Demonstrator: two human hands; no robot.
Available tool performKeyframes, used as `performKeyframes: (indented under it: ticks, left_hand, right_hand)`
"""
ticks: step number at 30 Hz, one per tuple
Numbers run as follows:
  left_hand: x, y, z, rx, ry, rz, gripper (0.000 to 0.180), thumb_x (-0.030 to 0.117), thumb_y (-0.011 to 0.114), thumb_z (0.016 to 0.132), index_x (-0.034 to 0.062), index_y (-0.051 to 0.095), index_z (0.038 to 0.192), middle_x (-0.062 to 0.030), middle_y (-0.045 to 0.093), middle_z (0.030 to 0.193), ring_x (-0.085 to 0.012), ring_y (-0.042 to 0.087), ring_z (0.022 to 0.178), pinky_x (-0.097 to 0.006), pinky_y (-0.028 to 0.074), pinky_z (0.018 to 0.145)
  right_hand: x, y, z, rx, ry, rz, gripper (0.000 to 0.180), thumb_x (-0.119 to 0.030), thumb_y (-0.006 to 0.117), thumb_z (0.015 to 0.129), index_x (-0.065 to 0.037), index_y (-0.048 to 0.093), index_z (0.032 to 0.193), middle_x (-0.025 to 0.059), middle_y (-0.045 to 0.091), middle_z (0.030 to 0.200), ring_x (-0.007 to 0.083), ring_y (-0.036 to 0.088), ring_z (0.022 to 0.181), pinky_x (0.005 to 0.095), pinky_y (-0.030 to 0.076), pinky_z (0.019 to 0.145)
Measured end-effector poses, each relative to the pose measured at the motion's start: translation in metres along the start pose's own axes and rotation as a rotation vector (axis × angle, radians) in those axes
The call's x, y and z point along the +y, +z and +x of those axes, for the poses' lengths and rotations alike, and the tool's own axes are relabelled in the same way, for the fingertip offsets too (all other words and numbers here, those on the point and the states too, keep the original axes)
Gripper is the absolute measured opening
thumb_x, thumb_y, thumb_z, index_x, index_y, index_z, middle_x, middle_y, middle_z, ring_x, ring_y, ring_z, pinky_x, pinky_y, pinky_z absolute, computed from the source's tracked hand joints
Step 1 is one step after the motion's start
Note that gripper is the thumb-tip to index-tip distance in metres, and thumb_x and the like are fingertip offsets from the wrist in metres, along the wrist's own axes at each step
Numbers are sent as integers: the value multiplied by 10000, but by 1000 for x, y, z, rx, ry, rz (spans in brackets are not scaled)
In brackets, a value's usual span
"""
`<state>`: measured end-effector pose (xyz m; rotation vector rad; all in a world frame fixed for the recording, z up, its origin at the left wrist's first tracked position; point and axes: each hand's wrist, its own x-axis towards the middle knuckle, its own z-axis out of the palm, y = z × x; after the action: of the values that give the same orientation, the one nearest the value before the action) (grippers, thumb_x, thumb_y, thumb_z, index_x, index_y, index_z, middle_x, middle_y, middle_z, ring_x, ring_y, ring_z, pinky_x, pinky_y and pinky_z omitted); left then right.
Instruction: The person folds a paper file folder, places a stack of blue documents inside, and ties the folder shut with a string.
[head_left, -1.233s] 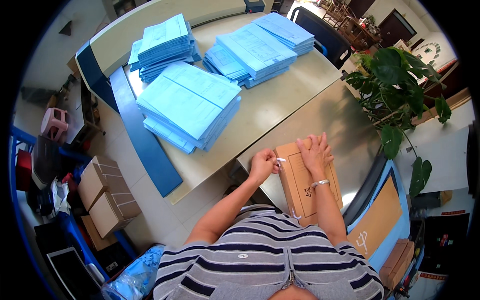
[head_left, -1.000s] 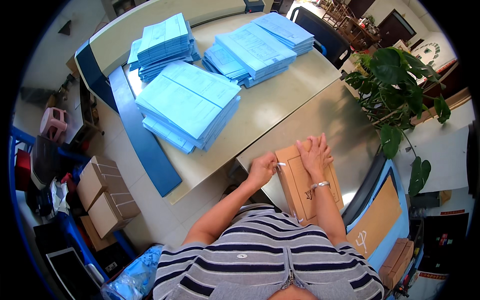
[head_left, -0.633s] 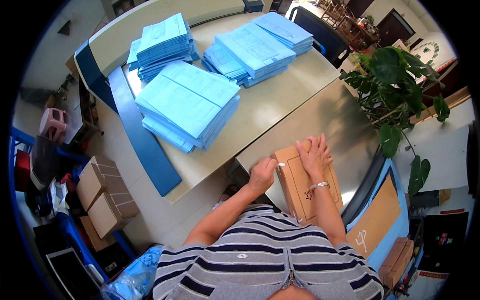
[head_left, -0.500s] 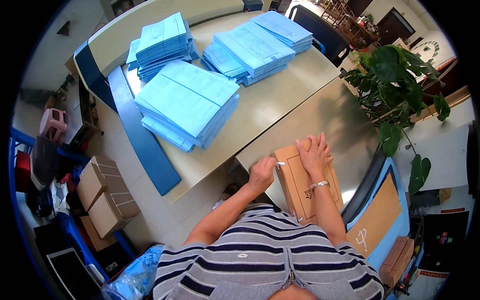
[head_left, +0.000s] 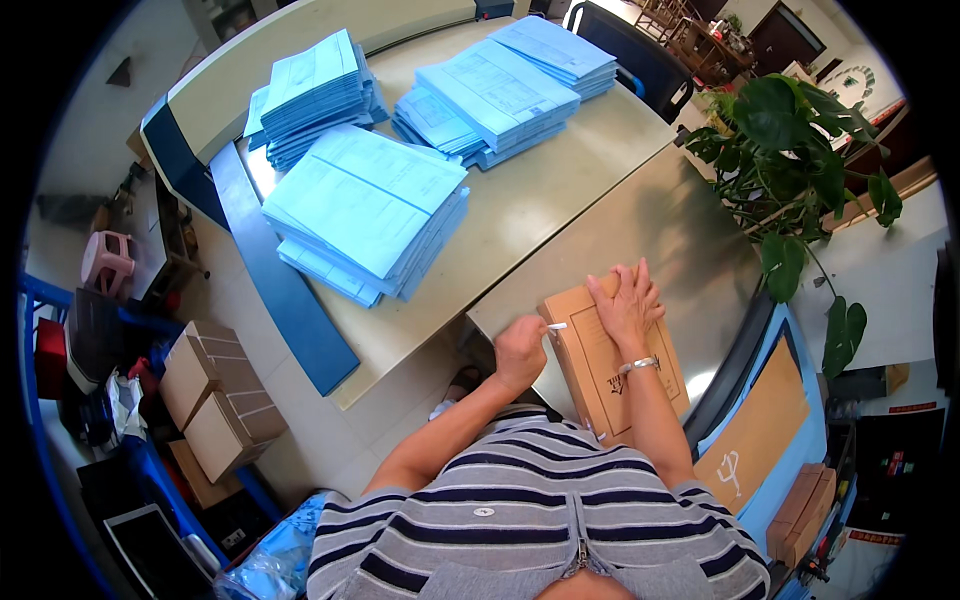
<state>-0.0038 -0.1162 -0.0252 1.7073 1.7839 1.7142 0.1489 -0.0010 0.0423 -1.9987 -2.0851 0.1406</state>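
Observation:
A flat brown cardboard box [head_left: 598, 365] lies at the near edge of a metallic-looking tabletop, just in front of my body. My right hand [head_left: 627, 312] rests on its lid with the fingers spread, the thumb apart. At the box's left edge, my left hand [head_left: 520, 354] is closed in a pinch on a small white tab [head_left: 557, 326] that sticks out there. A second white bit shows at the box's near left corner. Part of the dark printing on the lid is hidden by my right forearm.
Several stacks of blue printed paper forms or envelopes [head_left: 365, 205] stand on the beige desk [head_left: 520, 215] beyond. A leafy green plant [head_left: 790, 150] overhangs the right side. Closed cartons [head_left: 215, 395] sit low at the left. A blue-edged brown panel [head_left: 755, 435] stands right of the box.
The view has shifted slightly. Both hands keep nearly the same places on the box, with the left still pinching the white tab.

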Motion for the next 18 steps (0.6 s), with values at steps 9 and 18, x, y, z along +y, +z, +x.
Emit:
performKeyframes:
  ticks: [9, 18]
  left_hand:
    - [-5, -3, 8, -97, -138, -176, 96, 29, 704, 808, 63, 615, 825, -128, 602, 733, -336, 613, 683, -422, 477, 594]
    - [0, 2, 5, -45, -236, -157, 87, 12, 678, 843, 42, 598, 828, -123, 594, 738, -294, 587, 654, -382, 458, 594]
  right_hand:
    - [-4, -2, -4, -15, 3, -54, 568, -632, 657, 823, -252, 595, 1240, 97, 280, 1609, 385, 305, 1388, 598, 216, 1066]
    - [-1, 1, -3, 29, -25, -41, 578, -641, 653, 822, -238, 602, 1233, 117, 293, 1589, 412, 332, 1346, 609, 240, 1050]
